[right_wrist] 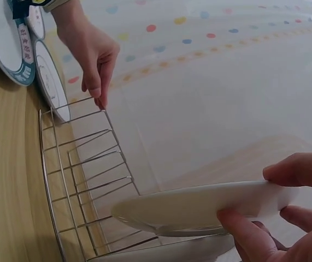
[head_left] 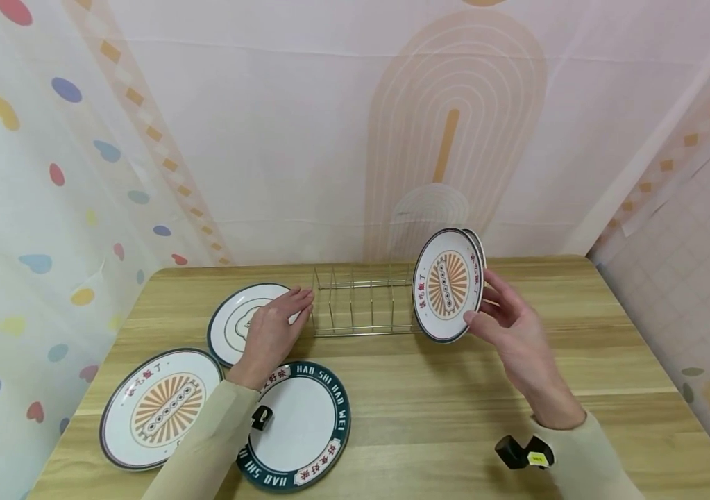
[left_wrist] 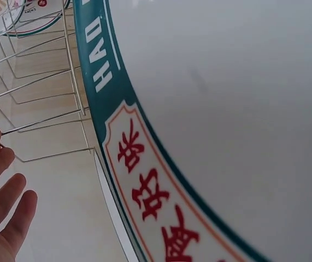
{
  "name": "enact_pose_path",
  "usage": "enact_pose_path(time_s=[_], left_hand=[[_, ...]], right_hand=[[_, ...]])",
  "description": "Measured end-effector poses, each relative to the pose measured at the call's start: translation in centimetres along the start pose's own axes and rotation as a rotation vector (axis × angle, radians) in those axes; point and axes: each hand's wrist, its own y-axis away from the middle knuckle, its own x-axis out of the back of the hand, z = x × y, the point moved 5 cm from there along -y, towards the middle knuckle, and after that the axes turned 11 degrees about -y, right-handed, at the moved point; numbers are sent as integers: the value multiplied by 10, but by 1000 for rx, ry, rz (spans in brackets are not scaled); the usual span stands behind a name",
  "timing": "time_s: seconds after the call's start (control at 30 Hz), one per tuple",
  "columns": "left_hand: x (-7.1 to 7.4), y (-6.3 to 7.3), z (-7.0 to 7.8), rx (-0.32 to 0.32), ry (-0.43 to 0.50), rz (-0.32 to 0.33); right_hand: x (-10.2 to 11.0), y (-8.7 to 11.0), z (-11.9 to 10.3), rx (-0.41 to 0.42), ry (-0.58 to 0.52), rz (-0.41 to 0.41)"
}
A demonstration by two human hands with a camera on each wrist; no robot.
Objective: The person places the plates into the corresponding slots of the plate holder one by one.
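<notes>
- Wire rack (head_left: 364, 328), one, metal, with upright dividers; stands on the wooden table (head_left: 404, 417). Landmark for all entries below.
- Left hand (head_left: 273, 330): at the rack's left end. Thumb and forefinger nearly closed together, pinching the end wire; the remaining fingers loosely bent, clear of the wire in the left wrist view.
- Right hand (head_left: 520, 344): at the rack's right end. Partly closed, thumb on the front of a plate's rim and fingers behind it.
- Small sunburst plate (head_left: 448, 285), one, white with dark rim, orange rays and red characters; held by the right hand at the rack's right end, on edge and tilted. Whether its lower rim touches the wires cannot be told.
- Second plate (right_wrist: 183, 252), one, pale; just behind the small sunburst plate at the rack's right end, mostly hidden, its design not legible.
- Line-drawn plate (head_left: 236, 319), one, white with dark rim; flat, just left of the rack, partly covered by the left hand.
- Green-rimmed plate (head_left: 295, 423), one, white centre, lettered border; flat, in front of the rack's left end.
- Large sunburst plate (head_left: 164, 410), one; flat, farther left and forward of the rack, partly behind the left sleeve (head_left: 211, 437).
</notes>
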Motion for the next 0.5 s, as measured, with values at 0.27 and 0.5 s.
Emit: enact_pose_path(time_s=[0.27,0.5], left_hand=[[-1,-1,1,-21,-19,-8],[0,-4,2,-39,-38,-13]], right_hand=[[-4,-4,7,75,131,28],[-11,-3,12,194,292,48]])
